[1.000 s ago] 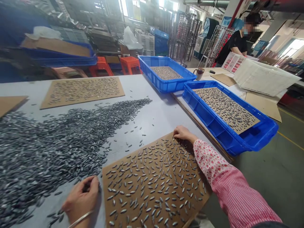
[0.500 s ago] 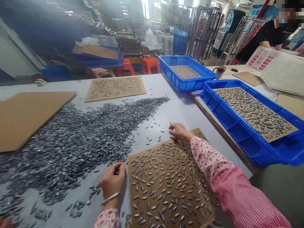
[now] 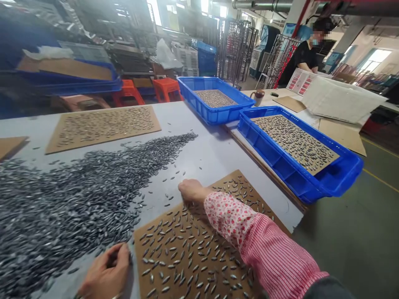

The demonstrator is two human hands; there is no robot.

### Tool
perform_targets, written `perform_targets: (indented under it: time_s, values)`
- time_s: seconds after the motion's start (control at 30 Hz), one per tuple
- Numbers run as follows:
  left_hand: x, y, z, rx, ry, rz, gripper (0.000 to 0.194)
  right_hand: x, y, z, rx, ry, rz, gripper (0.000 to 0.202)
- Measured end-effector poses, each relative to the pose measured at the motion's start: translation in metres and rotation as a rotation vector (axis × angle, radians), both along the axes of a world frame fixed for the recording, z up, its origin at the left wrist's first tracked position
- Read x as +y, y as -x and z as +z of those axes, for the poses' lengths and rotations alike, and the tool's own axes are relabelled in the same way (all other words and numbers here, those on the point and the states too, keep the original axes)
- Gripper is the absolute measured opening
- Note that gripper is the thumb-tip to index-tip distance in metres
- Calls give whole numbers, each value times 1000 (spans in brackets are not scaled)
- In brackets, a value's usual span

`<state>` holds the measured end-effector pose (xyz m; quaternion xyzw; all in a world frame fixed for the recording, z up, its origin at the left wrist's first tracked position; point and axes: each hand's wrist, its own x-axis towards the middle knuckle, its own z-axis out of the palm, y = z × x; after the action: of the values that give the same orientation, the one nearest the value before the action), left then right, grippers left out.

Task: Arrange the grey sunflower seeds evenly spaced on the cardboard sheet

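Observation:
Small grey, spindle-shaped metal pieces [image 3: 93, 195] lie in a big heap across the table. A brown cardboard sheet [image 3: 187, 249] in front of me carries many of the same pieces, spaced apart. My right hand [image 3: 192, 191] is at the sheet's far edge, its fingers closed and pointing down; whatever they hold is hidden. My left hand [image 3: 107, 272] rests on the table between the heap and the sheet's left edge. Its thumb and fingers curl together in a pinch, and I cannot make out what is in them.
Another covered cardboard sheet [image 3: 106, 126] lies behind the heap. Two blue plastic trays [image 3: 299, 182] at the right hold filled sheets. Beyond them are a mug [image 3: 258, 97], a white crate [image 3: 336, 97] and a person [image 3: 307, 58] in black. Orange stools [image 3: 166, 89] stand past the table.
The view has turned right, so the table's things sit further left. My right hand has shifted left along the sheet's far edge. My left hand stays beside the sheet, still curled.

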<state>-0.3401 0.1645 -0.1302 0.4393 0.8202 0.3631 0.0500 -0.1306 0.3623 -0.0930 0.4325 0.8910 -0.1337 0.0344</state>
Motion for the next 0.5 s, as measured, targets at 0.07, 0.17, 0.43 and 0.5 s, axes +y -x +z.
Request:
perform_targets:
  time_s: [0.07,0.17,0.43,0.5]
  values:
    - [1,-3,9,-32,6,32,36,-2,-12,16,95,20,-75,19]
    - [1,-9,18,-41,-5,44,37,-1,-51,39,284,77,-317,14]
    - [1,-11,25,-59,55,28,33,9,-187,41,275,27,-547,17]
    - [2,-11,27,-55,59,27,33,9,-201,30,268,28,-572,15]
